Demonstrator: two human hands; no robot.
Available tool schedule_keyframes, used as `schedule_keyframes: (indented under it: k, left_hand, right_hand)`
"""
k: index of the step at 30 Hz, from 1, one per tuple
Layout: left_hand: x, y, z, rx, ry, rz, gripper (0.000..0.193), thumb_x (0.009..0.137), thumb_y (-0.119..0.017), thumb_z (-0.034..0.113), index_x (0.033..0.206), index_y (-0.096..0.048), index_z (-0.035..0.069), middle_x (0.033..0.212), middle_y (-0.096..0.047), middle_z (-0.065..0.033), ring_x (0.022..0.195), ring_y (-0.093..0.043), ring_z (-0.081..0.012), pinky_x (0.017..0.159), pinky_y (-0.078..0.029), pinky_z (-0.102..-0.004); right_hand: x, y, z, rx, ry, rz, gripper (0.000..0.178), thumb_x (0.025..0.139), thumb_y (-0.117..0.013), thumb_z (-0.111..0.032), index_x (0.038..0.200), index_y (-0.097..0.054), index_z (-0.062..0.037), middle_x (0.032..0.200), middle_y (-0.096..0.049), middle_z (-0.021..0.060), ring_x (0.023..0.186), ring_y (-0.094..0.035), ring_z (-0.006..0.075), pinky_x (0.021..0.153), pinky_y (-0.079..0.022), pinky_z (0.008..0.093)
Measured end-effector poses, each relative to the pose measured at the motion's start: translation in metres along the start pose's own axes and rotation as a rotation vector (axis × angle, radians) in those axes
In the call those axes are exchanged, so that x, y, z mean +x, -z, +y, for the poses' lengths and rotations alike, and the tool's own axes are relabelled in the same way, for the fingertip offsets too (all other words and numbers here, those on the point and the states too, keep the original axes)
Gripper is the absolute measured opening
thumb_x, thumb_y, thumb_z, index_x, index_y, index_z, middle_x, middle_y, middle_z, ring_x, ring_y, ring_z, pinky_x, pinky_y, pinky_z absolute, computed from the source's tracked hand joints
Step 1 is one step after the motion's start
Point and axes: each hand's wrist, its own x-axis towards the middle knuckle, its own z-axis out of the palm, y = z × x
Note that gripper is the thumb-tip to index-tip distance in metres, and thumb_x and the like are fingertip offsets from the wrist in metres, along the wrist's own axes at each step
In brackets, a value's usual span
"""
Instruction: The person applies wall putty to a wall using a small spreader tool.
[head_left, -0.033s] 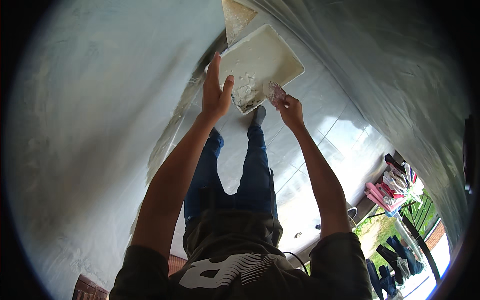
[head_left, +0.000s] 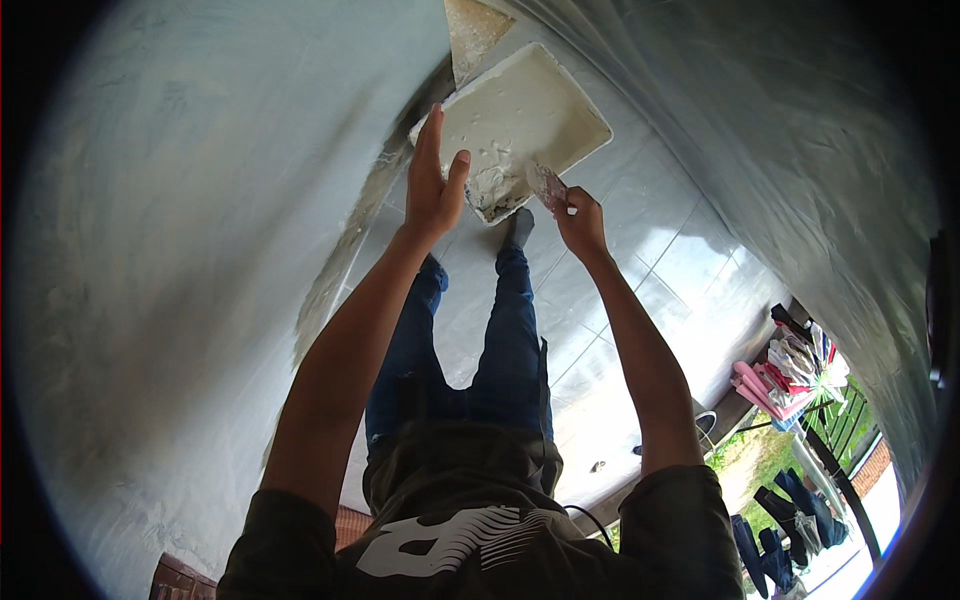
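One scraper has turned slightly — in one right hand.

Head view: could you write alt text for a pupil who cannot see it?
A person's right hand holds a flat scraper by the edge of a pale tray smeared with white paste, while the open left hand overlaps the tray's left edge in view. Below are jeans and a grey tiled floor; a grey wall fills the left.
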Motion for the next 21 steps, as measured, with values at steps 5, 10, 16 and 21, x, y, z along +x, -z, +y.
schedule_keyframes:
  k: [5, 10, 16, 21]
  left_hand:
    - [-0.027, -0.010, -0.043, -0.012, 0.051, -0.067, 0.072, 0.102, -0.050, 0.034, 0.155, -0.024, -0.008, 0.156, -0.034, -0.0323, 0.147, -0.034, -0.0429, 0.120, -0.028, -0.0463]
    - [-0.051, -0.023, -0.069, -0.043, 0.120, -0.097, 0.073, 0.103, -0.050, 0.036, 0.155, -0.024, -0.008, 0.156, -0.033, -0.0329, 0.147, -0.034, -0.0431, 0.120, -0.028, -0.0469]
    - [-0.078, -0.025, -0.086, -0.027, 0.196, -0.081, 0.076, 0.103, -0.050, 0.041, 0.155, -0.024, -0.007, 0.156, -0.034, -0.0328, 0.146, -0.035, -0.0430, 0.120, -0.029, -0.0473]
    - [-0.087, -0.028, -0.085, -0.016, 0.235, -0.069, 0.077, 0.103, -0.051, 0.042, 0.156, -0.023, -0.006, 0.156, -0.034, -0.0323, 0.146, -0.036, -0.0432, 0.119, -0.029, -0.0472]
  right_hand:
    - [-0.009, -0.052, 0.001, -0.247, 0.281, -0.061, 0.013, 0.087, -0.065, -0.003, 0.099, -0.071, -0.0028, 0.092, -0.061, 0.0102, 0.088, -0.064, 0.0306, 0.075, -0.055, 0.0420]
    - [-0.011, -0.084, 0.032, -0.563, 0.500, -0.135, 0.006, 0.082, -0.069, -0.015, 0.086, -0.069, -0.0112, 0.094, -0.058, 0.0037, 0.094, -0.060, 0.0248, 0.075, -0.055, 0.0398]
    - [-0.020, -0.097, 0.048, -0.588, 0.582, -0.248, 0.004, 0.078, -0.070, -0.015, 0.078, -0.067, -0.0116, 0.089, -0.058, 0.0025, 0.089, -0.057, 0.0253, 0.076, -0.050, 0.0399]
    - [-0.026, -0.096, 0.042, -0.544, 0.596, -0.265, 0.006, 0.078, -0.071, -0.016, 0.075, -0.067, -0.0128, 0.087, -0.057, 0.0034, 0.090, -0.057, 0.0246, 0.077, -0.049, 0.0403]
